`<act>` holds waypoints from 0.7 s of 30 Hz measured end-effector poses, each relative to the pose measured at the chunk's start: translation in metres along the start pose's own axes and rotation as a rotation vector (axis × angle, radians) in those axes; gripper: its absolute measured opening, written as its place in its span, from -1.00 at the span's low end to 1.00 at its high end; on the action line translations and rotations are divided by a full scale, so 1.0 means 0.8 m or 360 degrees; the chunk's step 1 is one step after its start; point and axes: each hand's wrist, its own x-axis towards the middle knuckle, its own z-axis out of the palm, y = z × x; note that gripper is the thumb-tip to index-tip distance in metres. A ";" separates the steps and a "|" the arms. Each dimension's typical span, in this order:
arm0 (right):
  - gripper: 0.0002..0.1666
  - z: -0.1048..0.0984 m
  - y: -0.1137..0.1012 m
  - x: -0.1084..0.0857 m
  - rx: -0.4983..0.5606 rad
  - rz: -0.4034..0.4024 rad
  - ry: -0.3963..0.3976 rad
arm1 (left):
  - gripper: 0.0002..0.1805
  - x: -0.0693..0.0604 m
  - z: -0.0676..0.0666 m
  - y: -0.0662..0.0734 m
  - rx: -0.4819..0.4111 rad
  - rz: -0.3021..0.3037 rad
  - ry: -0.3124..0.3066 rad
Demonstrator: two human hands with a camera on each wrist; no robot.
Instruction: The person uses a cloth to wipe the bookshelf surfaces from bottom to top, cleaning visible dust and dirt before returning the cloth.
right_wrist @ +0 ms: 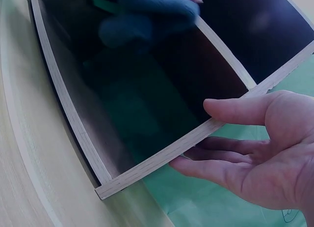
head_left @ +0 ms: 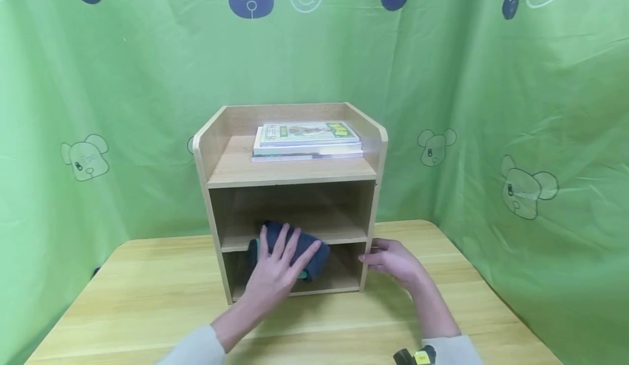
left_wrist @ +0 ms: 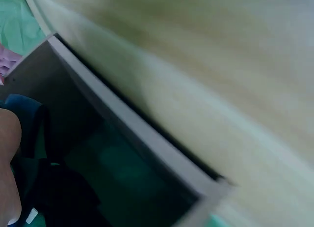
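Observation:
A bundle of dark blue cloth [head_left: 314, 258] with green parts is at the front of the small wooden shelf's [head_left: 290, 176] lower compartment. My left hand [head_left: 277, 272] holds the bundle from above, fingers spread across it. Part of the same cloth [left_wrist: 24, 111] shows dimly in the left wrist view, beside my left hand [left_wrist: 7, 168]. At the shelf's right side, my right hand [head_left: 393, 261] grips the upright panel. In the right wrist view, the right hand's [right_wrist: 260, 143] thumb lies inside the panel edge and its fingers outside.
Several books [head_left: 307, 142] lie stacked on the shelf's top. The shelf stands on a light wooden table [head_left: 157, 288]. Its middle compartment [head_left: 300, 212] is open at the front. A green printed curtain [head_left: 147, 81] hangs behind and at both sides.

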 end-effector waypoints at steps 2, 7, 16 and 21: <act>-0.17 -0.001 0.001 0.001 0.0009 0.0000 0.0009 | -0.11 0.017 0.003 0.009 0.0031 -0.0003 -0.0060; -0.22 -0.002 0.001 0.002 -0.0008 -0.0007 0.0030 | -0.12 0.048 0.014 0.028 0.0100 0.0058 -0.0116; -0.19 0.000 0.002 0.002 -0.0028 0.0022 0.0036 | -0.56 0.057 0.011 0.027 -0.0033 0.0363 0.0179; -0.21 -0.001 0.001 0.003 -0.0029 0.0026 0.0058 | -0.56 0.046 0.004 0.018 -0.0029 0.0398 0.0164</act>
